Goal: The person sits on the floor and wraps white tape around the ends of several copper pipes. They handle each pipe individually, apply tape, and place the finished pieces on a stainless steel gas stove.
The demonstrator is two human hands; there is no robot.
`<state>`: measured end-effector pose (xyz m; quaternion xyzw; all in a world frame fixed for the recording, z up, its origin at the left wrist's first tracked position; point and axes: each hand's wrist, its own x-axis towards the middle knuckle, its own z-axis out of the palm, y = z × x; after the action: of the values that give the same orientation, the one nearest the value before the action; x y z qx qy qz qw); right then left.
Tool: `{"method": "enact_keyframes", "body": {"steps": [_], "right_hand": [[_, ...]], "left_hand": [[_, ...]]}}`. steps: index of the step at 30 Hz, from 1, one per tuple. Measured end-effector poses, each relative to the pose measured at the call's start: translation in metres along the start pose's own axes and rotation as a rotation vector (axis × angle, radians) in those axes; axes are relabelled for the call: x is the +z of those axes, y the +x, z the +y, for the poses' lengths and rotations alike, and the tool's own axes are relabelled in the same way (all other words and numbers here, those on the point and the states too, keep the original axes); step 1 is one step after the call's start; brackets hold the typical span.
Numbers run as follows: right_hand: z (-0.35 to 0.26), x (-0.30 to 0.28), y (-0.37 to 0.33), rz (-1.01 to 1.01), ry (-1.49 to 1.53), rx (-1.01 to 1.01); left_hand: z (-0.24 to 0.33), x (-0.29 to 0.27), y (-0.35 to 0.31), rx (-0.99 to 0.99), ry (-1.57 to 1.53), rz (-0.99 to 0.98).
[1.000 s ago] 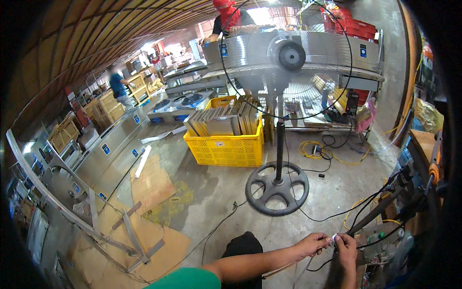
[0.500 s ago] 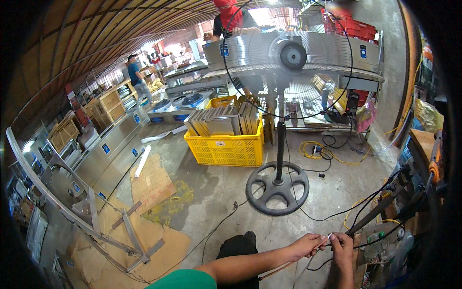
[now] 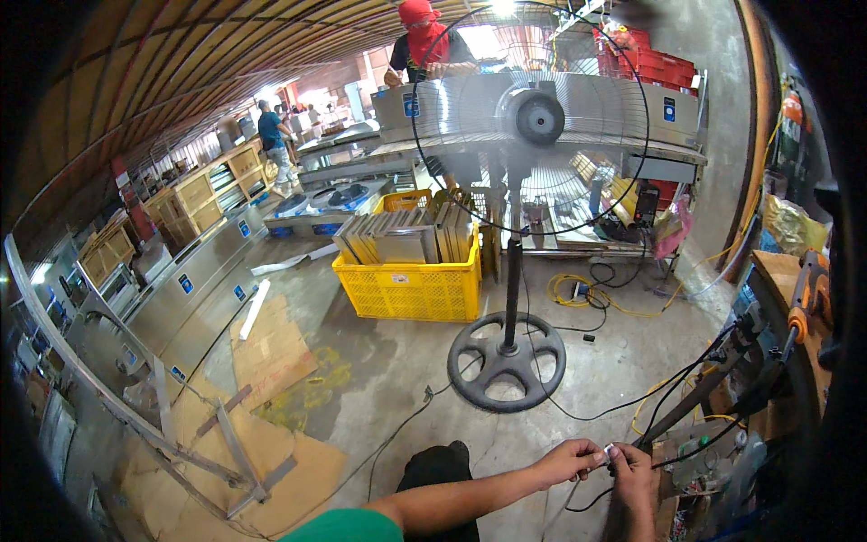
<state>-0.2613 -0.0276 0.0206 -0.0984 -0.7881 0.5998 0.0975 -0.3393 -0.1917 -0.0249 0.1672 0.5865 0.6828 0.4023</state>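
Observation:
Low at the right, my left hand [image 3: 575, 459] and my right hand [image 3: 634, 471] meet fingertip to fingertip, both closed in a pinch. Between them shows a small white piece [image 3: 609, 448]; it is too small to tell its kind. A thin light strand or rod [image 3: 572, 495] hangs below my left fingers, its upper end hidden by the hand. Black cable [image 3: 695, 456] runs just past my right hand.
Ahead stands a black pedestal fan [image 3: 508, 361]. Beyond it are a yellow crate [image 3: 406, 291] of metal panels and a workbench [image 3: 677, 155] with a person in red headwear [image 3: 421, 36]. Cables cross the floor. A metal frame [image 3: 163, 438] and cardboard [image 3: 271, 352] lie left; a cluttered bench [image 3: 786, 298] is right.
The whole view has shifted slightly, so the fan and crate sit lower and further left. My hands stay together at the white piece. The distant person in blue appears further right.

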Motion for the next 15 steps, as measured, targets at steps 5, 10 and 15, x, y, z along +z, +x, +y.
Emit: {"method": "enact_keyframes", "body": {"steps": [5,10,15], "right_hand": [[0.015,0.005,0.003,0.003,0.055,0.045],[0.033,0.012,0.012,0.065,0.014,-0.058],[0.025,0.010,0.012,0.057,-0.028,-0.057]], "left_hand": [[0.009,-0.002,-0.003,0.073,0.174,0.088],[0.016,-0.004,-0.001,0.056,0.177,0.089],[0.001,-0.010,0.006,0.162,0.152,0.097]]}}
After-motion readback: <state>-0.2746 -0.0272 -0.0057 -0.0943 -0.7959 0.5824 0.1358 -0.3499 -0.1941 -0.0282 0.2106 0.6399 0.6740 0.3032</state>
